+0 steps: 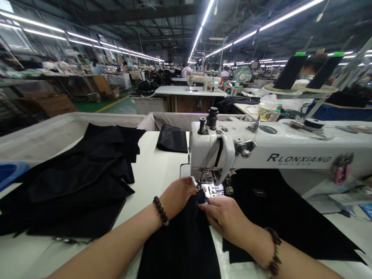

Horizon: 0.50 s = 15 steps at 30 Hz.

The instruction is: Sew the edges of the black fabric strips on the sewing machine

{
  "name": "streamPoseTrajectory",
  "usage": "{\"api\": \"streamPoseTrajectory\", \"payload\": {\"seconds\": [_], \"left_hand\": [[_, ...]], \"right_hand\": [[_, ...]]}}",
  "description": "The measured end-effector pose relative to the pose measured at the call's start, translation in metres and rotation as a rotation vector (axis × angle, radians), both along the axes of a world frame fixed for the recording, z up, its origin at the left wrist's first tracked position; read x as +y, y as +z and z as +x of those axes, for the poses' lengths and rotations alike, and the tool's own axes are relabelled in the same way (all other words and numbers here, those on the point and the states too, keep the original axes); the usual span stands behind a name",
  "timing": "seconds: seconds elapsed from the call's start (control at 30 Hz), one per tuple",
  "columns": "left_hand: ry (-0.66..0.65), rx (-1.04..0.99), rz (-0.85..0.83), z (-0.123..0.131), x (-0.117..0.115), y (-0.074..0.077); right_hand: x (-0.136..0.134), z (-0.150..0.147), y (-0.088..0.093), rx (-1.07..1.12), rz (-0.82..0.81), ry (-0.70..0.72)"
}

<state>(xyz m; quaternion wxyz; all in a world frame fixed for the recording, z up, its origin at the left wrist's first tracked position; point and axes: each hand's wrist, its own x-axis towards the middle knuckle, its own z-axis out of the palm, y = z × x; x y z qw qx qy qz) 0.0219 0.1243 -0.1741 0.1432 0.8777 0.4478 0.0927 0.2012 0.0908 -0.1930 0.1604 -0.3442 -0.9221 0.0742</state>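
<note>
A strip of black fabric [183,240] runs from the near table edge up to the needle area of a white sewing machine [250,145]. My left hand [180,193] pinches the fabric's far left edge, close beside the lit presser foot [213,189]. Just right of it, my right hand [222,215] grips the right edge between thumb and fingers. The fabric's far end lies at the presser foot; whether it is under the foot I cannot tell. Beneath the machine arm and to the right spreads another black fabric panel [261,217] with a small label.
Black cut pieces [84,174] lie piled on the left of the white table [151,159]. A folded black piece [173,138] sits behind. Thread cones [290,71] stand at upper right, and small snips [343,168] hang on the machine. Cloth-lined bins [66,120] border the table.
</note>
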Motion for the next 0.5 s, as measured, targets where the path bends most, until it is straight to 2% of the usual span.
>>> {"api": "streamPoseTrajectory", "payload": {"seconds": [0.5], "left_hand": [[-0.016,-0.018,0.027,-0.0029,0.0047,-0.009]], "right_hand": [[-0.002,-0.0034,-0.0016,0.054,-0.161,-0.099]]}}
